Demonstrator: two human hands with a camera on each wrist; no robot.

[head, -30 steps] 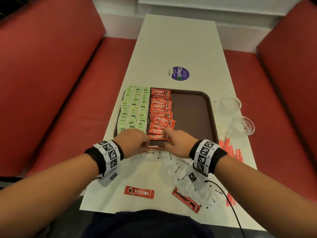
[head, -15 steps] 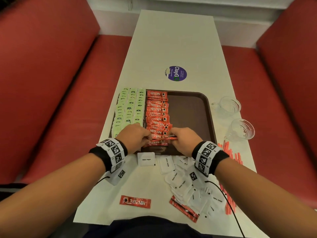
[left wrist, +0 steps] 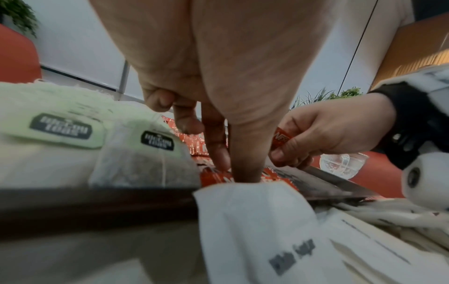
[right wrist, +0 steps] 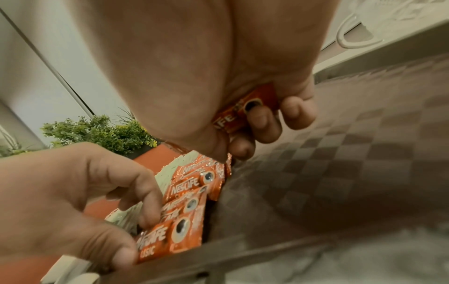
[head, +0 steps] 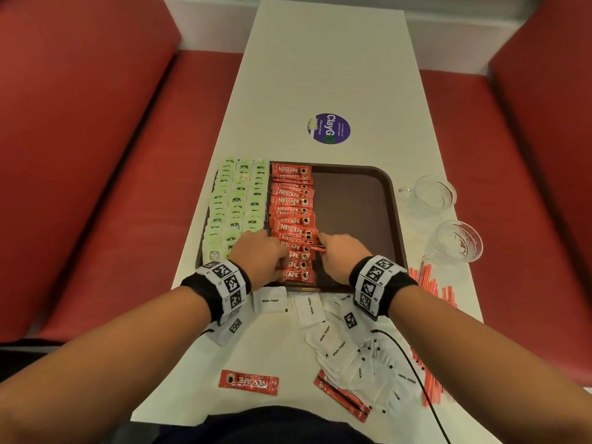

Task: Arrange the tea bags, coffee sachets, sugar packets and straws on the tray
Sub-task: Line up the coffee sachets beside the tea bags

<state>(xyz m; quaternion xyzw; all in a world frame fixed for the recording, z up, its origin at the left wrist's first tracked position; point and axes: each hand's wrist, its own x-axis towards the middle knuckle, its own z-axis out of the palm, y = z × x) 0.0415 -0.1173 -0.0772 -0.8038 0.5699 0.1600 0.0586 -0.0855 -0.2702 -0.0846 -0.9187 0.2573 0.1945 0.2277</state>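
Brown tray (head: 355, 200) on a white table (head: 323, 59), holding 3 columns of green tea bags (head: 238, 200) along its left edge and 1 column of red coffee sachets (head: 291, 216) just beside them. Right hand (head: 339, 256) over the tray's near edge, fingers curled round 1 sachet (right wrist: 245, 107), at the right side of the red column. Left hand (head: 261, 254) with fingertips (right wrist: 150, 213) pressing down on the column's nearest sachets. White sugar packets (head: 339, 344) scattered along the table's near edge, 2 loose sachets (head: 248, 382) beside them. Red straws (head: 432, 290) and 2 glass cups (head: 458, 240) along the table's right edge.
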